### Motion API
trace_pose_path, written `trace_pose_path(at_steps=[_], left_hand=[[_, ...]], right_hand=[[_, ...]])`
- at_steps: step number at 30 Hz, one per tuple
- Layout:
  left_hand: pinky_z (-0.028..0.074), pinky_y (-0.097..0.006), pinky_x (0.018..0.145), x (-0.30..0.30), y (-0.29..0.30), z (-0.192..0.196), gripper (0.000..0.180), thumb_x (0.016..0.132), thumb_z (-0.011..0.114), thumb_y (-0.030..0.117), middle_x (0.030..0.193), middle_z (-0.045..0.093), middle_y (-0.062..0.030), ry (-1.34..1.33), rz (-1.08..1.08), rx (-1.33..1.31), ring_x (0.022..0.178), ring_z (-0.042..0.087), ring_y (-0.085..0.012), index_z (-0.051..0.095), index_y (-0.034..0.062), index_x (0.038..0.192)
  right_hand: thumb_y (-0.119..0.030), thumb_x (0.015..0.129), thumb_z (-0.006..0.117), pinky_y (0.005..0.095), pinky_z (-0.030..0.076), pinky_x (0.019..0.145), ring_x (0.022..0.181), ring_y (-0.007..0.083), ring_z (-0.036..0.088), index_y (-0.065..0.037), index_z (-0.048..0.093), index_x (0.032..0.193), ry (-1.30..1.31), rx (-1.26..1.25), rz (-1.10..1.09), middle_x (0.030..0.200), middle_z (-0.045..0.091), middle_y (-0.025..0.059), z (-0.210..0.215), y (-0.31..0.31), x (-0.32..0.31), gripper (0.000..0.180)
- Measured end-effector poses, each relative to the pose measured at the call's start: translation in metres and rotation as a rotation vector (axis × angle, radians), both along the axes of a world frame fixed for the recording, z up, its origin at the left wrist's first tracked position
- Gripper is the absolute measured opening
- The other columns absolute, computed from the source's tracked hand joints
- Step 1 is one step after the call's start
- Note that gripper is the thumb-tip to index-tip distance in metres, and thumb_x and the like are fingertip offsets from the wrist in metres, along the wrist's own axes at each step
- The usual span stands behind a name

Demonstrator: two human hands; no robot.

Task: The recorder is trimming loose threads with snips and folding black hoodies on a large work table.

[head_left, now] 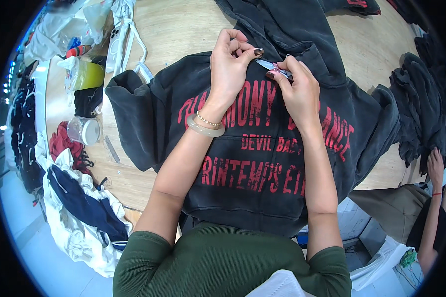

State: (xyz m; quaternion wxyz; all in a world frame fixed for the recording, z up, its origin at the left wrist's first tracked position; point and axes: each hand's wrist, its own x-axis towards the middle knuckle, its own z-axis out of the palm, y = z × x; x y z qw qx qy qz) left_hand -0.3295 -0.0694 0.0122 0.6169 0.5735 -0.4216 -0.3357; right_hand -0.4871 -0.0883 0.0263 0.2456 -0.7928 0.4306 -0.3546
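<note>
A faded black hoodie [252, 210] with red lettering lies spread over the table in front of me, its hood reaching toward the far side. Over its neckline, my left hand [229, 67] is closed in a pinch; whatever is between the fingertips is too small to make out. My right hand [301, 91] grips a small pair of thread snips [266, 64], silver-bladed with pink on the handle. The blades point left and end close to my left fingertips.
At left on the wooden table [176, 29] are a yellow-green container [89, 75], a clear jar [90, 130] and red cloth [64, 146]. White and navy garments [86, 203] hang at the near left. A co-worker's hand [435, 167] touches dark garments [414, 94] at the right.
</note>
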Motion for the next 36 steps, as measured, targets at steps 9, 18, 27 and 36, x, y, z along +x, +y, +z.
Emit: trace_pose_path(at_steps=[9,18,27,36], left_hand=[[0.047,-0.023,0.072,0.017,0.007,0.003,0.018,0.083,0.063,-0.005,0.081,0.066,-0.0051,-0.529,0.034,-0.091,0.079,0.061,-0.0095,0.061,0.0004,0.101],[0.051,-0.033,0.079,0.018,0.01,-0.01,0.016,0.083,0.063,0.008,0.094,0.063,-0.0094,-1.101,-0.279,-0.151,0.088,0.062,-0.0246,0.066,0.0027,0.098],[0.052,-0.032,0.067,0.012,0.017,-0.003,0.022,0.076,0.059,0.004,0.096,0.058,-0.0063,-1.333,-0.313,-0.197,0.087,0.058,-0.0224,0.064,0.0031,0.098],[0.052,-0.029,0.065,-0.005,0.019,-0.012,0.017,0.072,0.058,0.007,0.089,0.053,-0.0097,-1.563,-0.279,-0.201,0.085,0.056,-0.0219,0.059,-0.0001,0.088]], right_hand=[[-0.003,0.086,0.062,0.0242,0.049,0.071,0.079,0.0096,0.064,0.004,0.055,0.087,-0.352,0.314,-0.134,0.085,0.069,0.0092,0.0,-0.006,-0.022,0.01],[-0.005,0.086,0.065,0.0233,0.047,0.069,0.08,0.0058,0.061,0.003,0.055,0.088,-0.258,0.311,-0.142,0.086,0.069,0.0068,-0.014,-0.01,-0.037,0.013],[-0.001,0.086,0.061,0.0257,0.048,0.068,0.076,0.0088,0.06,0.002,0.057,0.088,-0.247,0.324,-0.077,0.078,0.063,0.0057,-0.011,-0.003,-0.039,0.006],[-0.004,0.088,0.062,0.0257,0.049,0.07,0.083,0.0097,0.063,0.003,0.052,0.091,-0.327,0.335,-0.112,0.085,0.067,0.0086,-0.019,0.0,-0.044,0.012]])
